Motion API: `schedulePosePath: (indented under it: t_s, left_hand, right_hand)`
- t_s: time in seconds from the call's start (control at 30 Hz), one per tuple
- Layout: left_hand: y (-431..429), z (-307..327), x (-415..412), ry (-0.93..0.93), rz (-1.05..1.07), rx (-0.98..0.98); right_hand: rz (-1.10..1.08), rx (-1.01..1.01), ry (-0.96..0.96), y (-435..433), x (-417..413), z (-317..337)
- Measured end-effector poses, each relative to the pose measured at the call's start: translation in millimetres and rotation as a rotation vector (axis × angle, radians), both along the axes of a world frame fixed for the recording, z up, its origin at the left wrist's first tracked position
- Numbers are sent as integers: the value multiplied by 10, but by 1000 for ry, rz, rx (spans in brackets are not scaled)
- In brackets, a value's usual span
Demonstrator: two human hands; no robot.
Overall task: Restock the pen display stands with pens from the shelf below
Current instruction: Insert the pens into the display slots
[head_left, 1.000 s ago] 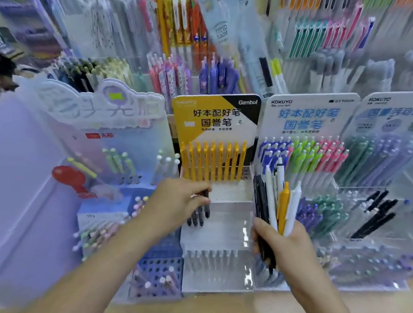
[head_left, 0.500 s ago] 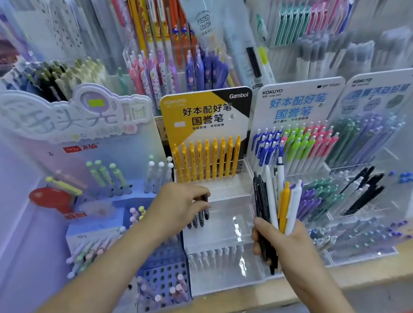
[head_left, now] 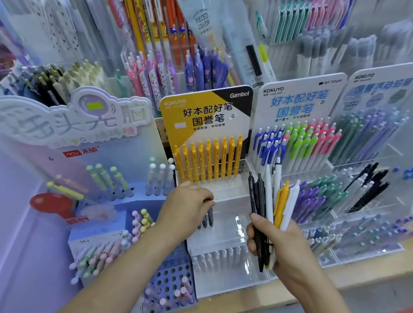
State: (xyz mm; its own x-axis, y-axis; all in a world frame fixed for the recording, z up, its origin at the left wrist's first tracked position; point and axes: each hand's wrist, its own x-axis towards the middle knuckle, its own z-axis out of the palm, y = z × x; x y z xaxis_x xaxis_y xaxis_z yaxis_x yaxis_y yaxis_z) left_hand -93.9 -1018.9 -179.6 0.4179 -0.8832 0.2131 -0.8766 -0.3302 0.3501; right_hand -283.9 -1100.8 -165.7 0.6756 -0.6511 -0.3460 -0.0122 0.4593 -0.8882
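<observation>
A stepped clear display stand (head_left: 224,280) with a yellow and black header card (head_left: 204,113) stands at the middle. Its top row holds yellow pens (head_left: 207,161); its bottom row holds clear-white pens (head_left: 219,257). My left hand (head_left: 186,204) grips a few black pens (head_left: 206,220), tips down over the stand's middle step. My right hand (head_left: 272,244) holds a fanned bundle of pens (head_left: 275,202), black, white and one yellow, just right of the stand.
A blue-header stand (head_left: 297,102) with blue, green and pink pens sits to the right, then clear racks of purple, green and black pens (head_left: 362,187). A pastel pen stand (head_left: 112,193) is at the left. The wooden shelf edge (head_left: 340,275) runs along the front.
The camera has drifted slightly, so the display sits a little lower-left in view. Both hands keep their pens; my left hand stays over the middle step.
</observation>
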Motion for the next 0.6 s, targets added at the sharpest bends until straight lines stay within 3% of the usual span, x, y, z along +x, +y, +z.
schedulePosePath:
  t_s: [0.27,0.33,0.4,0.5,0.53,0.6]
  left_hand:
    - [-2,-19,38,-76,-38,113]
    - [17,48,-18,-21,1,4]
    - [24,223,-156,247,92,-175]
    - [-15,507,-331,1072,129,-303]
    - [-23,550,-344,1218,123,-305]
    - [-35,595,-338,1324,103,-305]
  right_hand:
    - [123,118,-157,25,-7,2]
    - [140,116,-183,28,-1,-3]
    - [151,105,-199,28,7,-3]
    - [178,94,-217,34,3,1]
    - [192,92,-224,39,-3,3]
    - [222,92,-237,44,-19,7]
